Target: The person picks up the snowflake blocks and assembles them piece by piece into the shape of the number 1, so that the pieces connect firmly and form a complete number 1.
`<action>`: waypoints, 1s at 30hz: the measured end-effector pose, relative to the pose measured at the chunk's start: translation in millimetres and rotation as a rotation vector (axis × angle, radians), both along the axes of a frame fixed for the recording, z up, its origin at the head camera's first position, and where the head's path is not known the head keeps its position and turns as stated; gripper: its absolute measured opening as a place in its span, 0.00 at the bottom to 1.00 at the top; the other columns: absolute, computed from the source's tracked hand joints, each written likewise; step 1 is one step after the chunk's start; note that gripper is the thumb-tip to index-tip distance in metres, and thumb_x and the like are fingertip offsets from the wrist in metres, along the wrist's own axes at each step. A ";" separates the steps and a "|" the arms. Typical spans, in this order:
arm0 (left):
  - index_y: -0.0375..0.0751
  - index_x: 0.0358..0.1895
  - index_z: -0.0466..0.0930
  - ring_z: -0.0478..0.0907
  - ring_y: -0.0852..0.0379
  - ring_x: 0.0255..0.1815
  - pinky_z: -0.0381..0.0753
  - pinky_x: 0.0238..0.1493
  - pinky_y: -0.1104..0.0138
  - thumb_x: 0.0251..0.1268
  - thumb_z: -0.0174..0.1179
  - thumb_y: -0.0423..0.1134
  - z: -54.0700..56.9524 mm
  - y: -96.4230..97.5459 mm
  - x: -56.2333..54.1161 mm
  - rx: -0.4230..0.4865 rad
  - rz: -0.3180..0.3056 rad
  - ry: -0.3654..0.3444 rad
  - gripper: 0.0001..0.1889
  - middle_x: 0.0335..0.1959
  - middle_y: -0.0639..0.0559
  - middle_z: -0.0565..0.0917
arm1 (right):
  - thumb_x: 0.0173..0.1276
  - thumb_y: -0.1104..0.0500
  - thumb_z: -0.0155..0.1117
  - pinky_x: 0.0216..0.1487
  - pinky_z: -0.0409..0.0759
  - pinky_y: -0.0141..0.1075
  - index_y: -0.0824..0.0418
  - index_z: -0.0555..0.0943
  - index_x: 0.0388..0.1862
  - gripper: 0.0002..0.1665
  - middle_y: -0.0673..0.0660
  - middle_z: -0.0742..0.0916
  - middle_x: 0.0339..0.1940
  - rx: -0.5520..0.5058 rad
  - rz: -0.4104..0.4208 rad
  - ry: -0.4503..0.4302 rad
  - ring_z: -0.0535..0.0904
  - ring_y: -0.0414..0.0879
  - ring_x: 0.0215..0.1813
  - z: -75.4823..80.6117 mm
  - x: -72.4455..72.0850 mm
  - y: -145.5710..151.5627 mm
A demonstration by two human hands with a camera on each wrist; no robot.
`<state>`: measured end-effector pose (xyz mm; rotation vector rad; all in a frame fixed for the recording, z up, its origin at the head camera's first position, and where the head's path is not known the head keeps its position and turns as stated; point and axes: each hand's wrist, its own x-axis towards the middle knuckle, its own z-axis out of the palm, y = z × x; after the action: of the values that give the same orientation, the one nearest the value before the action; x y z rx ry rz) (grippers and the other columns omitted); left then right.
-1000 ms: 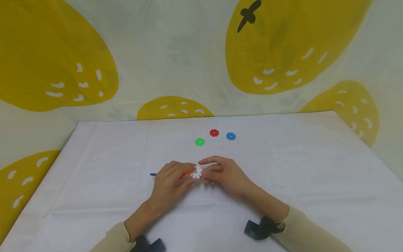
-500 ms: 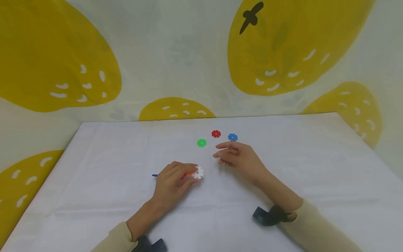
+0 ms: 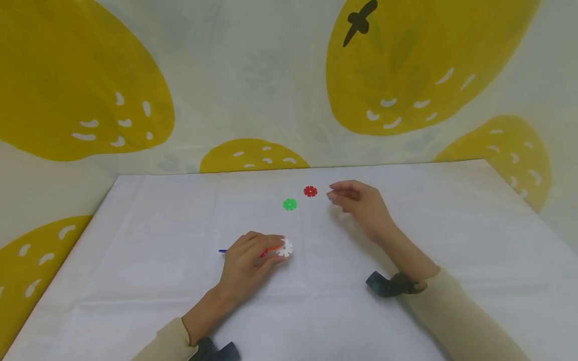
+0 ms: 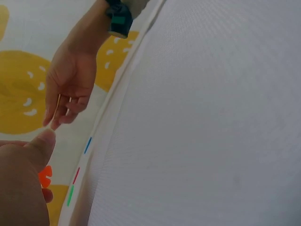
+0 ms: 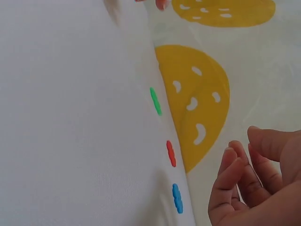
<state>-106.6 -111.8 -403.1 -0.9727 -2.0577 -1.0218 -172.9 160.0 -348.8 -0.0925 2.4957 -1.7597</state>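
My left hand (image 3: pixel 246 255) holds a chain of joined notched plastic discs just over the table. A white disc (image 3: pixel 287 247) shows at its fingertips, with an orange disc (image 3: pixel 273 248) and a red-pink disc (image 3: pixel 264 253) behind. One blue edge (image 3: pixel 222 251) pokes out left of the hand, and the middle of the chain is hidden. Farther back, my right hand (image 3: pixel 363 203) pinches a blue notched disc (image 3: pixel 329 197), mostly covered by the fingers. Both wrist views instead show the blue disc (image 5: pixel 177 198) lying apart from that hand.
A loose green disc (image 3: pixel 290 204) and a loose red disc (image 3: pixel 310 191) lie flat near the table's back. White cloth (image 3: pixel 158 281) covers the table. Behind its far edge hangs a pale curtain (image 3: pixel 253 75) with yellow shapes.
My right hand has left the white disc and moved back and right to the blue disc, which its fingers now mostly cover. The left hand stays in place with the chain.
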 end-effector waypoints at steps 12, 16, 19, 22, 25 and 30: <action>0.40 0.41 0.83 0.80 0.56 0.39 0.75 0.39 0.66 0.45 0.74 0.33 0.5 0.0 0.4 -0.038 -0.012 0.012 0.17 0.42 0.52 0.86 | 0.68 0.54 0.63 0.48 0.79 0.37 0.60 0.79 0.55 0.19 0.55 0.85 0.47 0.116 -0.087 0.047 0.79 0.48 0.50 -15.0 -19.8 3.8; 0.40 0.41 0.83 0.80 0.56 0.39 0.75 0.39 0.67 0.46 0.74 0.33 -0.2 1.0 -0.1 -0.036 -0.016 0.011 0.16 0.42 0.52 0.86 | 0.67 0.54 0.64 0.50 0.77 0.39 0.59 0.80 0.53 0.17 0.54 0.84 0.48 0.164 -0.114 0.042 0.76 0.49 0.50 -22.2 -23.9 4.4; 0.41 0.41 0.83 0.80 0.56 0.39 0.75 0.39 0.67 0.46 0.74 0.34 -0.2 1.5 0.0 -0.041 -0.015 0.004 0.16 0.42 0.52 0.86 | 0.66 0.53 0.65 0.49 0.76 0.40 0.57 0.81 0.52 0.17 0.53 0.83 0.50 0.199 -0.135 0.043 0.75 0.50 0.50 -27.3 -26.3 5.5; 0.40 0.41 0.83 0.80 0.56 0.39 0.75 0.40 0.67 0.46 0.74 0.34 0.2 1.3 0.1 -0.045 -0.017 -0.004 0.16 0.42 0.52 0.86 | 0.66 0.52 0.65 0.48 0.76 0.41 0.56 0.81 0.53 0.18 0.53 0.83 0.50 0.221 -0.143 0.045 0.74 0.51 0.49 -30.8 -27.3 5.8; 0.40 0.41 0.83 0.80 0.56 0.40 0.75 0.40 0.67 0.46 0.74 0.33 0.8 0.6 0.1 -0.049 -0.017 -0.009 0.16 0.42 0.52 0.86 | 0.66 0.52 0.65 0.48 0.75 0.41 0.55 0.81 0.53 0.18 0.53 0.83 0.51 0.236 -0.147 0.040 0.73 0.51 0.49 -33.1 -27.9 5.3; 0.40 0.41 0.83 0.80 0.56 0.39 0.75 0.39 0.67 0.45 0.74 0.33 0.6 -0.4 0.0 -0.054 -0.012 -0.015 0.16 0.42 0.52 0.86 | 0.66 0.53 0.65 0.46 0.74 0.40 0.55 0.80 0.53 0.17 0.53 0.82 0.50 0.237 -0.151 0.013 0.73 0.51 0.46 -34.1 -28.3 3.7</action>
<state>-106.6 -112.3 -402.5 -1.0086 -2.1033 -0.9870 -201.2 163.7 -382.9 0.1037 2.7638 -1.4992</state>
